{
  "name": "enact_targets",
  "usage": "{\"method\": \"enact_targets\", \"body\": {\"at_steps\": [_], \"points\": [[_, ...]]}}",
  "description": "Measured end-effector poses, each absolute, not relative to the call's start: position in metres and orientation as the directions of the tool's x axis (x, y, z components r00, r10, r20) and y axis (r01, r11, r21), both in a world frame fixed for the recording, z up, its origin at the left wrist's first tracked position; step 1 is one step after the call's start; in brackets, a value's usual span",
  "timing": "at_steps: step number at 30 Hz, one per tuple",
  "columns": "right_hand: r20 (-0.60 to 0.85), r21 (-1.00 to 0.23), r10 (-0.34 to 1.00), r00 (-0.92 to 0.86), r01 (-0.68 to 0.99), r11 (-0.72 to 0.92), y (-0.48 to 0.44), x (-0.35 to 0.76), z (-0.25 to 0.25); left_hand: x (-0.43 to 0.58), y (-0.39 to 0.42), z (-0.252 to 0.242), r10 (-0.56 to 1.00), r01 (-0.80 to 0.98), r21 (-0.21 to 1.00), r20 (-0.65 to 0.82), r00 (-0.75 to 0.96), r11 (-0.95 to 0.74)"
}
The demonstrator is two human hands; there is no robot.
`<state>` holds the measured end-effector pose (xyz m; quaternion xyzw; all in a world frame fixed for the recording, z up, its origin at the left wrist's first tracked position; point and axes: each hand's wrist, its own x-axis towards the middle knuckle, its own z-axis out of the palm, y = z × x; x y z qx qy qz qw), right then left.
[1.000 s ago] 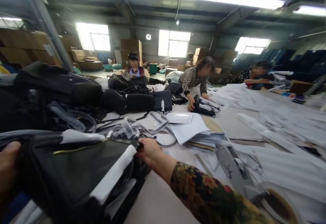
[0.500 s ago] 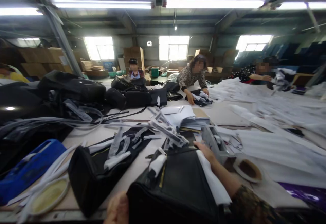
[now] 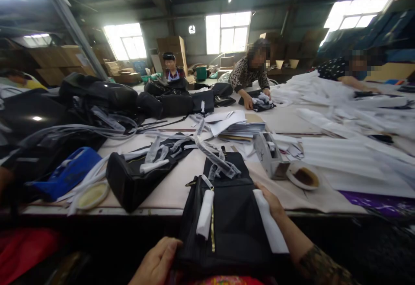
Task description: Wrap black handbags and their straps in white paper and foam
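Note:
A black bag (image 3: 238, 228) with a gold zipper and white wrapping on its pulls extends from the table's front edge toward my body. My left hand (image 3: 158, 259) grips its lower left corner, thumb on top. My right hand (image 3: 270, 203) is closed along its upper right edge, beside a strip of white foam (image 3: 267, 222); some of its fingers are hidden. A plastic-wrapped strap (image 3: 215, 155) lies over the bag's far end. Left of it, a second black bag (image 3: 125, 181) rests on the table with white-wrapped parts on top.
A blue plastic holder (image 3: 69, 170) and a tape roll (image 3: 92, 195) lie at left. A grey box (image 3: 269, 155) and another roll (image 3: 303, 176) stand at right. Behind are stacked papers (image 3: 241, 129), piled black bags (image 3: 97, 97) and white foam sheets (image 3: 343, 159). Co-workers stand across the table.
The view has tilted down and the bag shows more fully, its near end past the table edge. Both hands keep hold of it. The far-right co-worker's arm is lower.

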<state>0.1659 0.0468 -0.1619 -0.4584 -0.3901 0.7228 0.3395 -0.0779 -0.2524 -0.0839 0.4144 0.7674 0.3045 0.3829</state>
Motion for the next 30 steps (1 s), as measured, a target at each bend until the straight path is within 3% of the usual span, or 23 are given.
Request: {"method": "enact_targets", "body": {"at_steps": [6, 10, 13, 16, 19, 21, 25, 30], "points": [[-0.488, -0.855, 0.811, -0.323, -0.010, -0.518, 0.013, 0.188, -0.141, -0.109, -0.207, -0.081, 0.865, 0.438, 0.775, -0.266, -0.426, 0.455], [-0.430, -0.900, 0.845, -0.318, 0.080, -0.428, -0.014, 0.204, -0.139, -0.096, -0.177, -0.088, 0.872, 0.529, 0.745, -0.142, -0.468, 0.406], [-0.417, -0.900, 0.828, -0.375, 0.042, -0.434, -0.035, 0.206, -0.143, -0.083, -0.165, -0.096, 0.868, 0.608, 0.687, -0.068, -0.491, 0.398], [-0.418, -0.900, 0.827, -0.377, 0.050, -0.432, -0.045, 0.200, -0.145, -0.081, -0.150, -0.100, 0.860, 0.591, 0.669, -0.146, -0.489, 0.450], [-0.437, -0.899, 0.814, -0.381, 0.207, -0.386, -0.041, 0.198, -0.143, -0.087, -0.133, -0.104, 0.855, 0.586, 0.648, -0.216, -0.471, 0.487], [-0.364, -0.915, 0.863, -0.351, 0.308, -0.260, -0.031, 0.202, -0.139, -0.091, -0.127, -0.108, 0.859, 0.607, 0.631, -0.207, -0.469, 0.484], [0.012, -0.887, 0.979, -0.202, 0.450, 0.104, -0.004, 0.208, -0.116, -0.099, -0.128, -0.108, 0.878, 0.661, 0.602, -0.154, -0.454, 0.447], [0.249, -0.829, 0.873, -0.419, 0.375, 0.416, 0.034, 0.147, -0.072, -0.117, -0.099, -0.083, 0.899, 0.655, 0.701, 0.044, -0.436, 0.283]]}}
